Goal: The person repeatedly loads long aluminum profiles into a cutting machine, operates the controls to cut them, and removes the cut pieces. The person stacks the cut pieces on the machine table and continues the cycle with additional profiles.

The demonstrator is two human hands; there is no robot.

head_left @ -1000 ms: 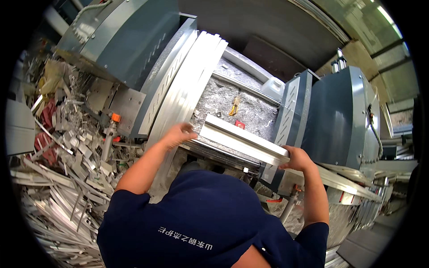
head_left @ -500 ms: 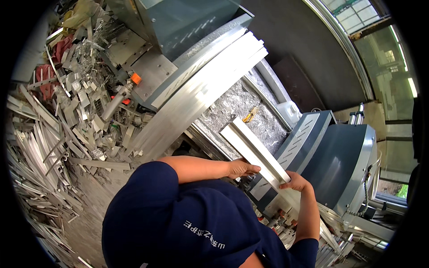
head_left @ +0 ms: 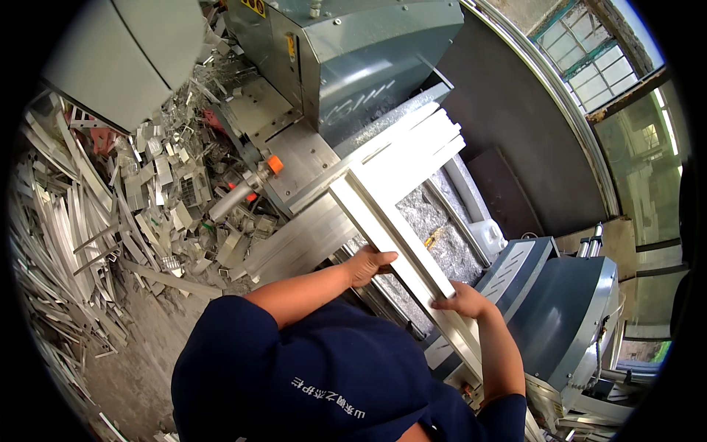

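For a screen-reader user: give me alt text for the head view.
Both hands, left hand and right hand, grip a long pale metal bar over a grey-green machine. Metal scraps lie heaped on the left.

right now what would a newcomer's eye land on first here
The long pale aluminium profile running diagonally through the middle, gripped by the left hand on one side and the right hand lower down. Behind it sits a grey-green machine housing, and a big heap of metal offcuts fills the left.
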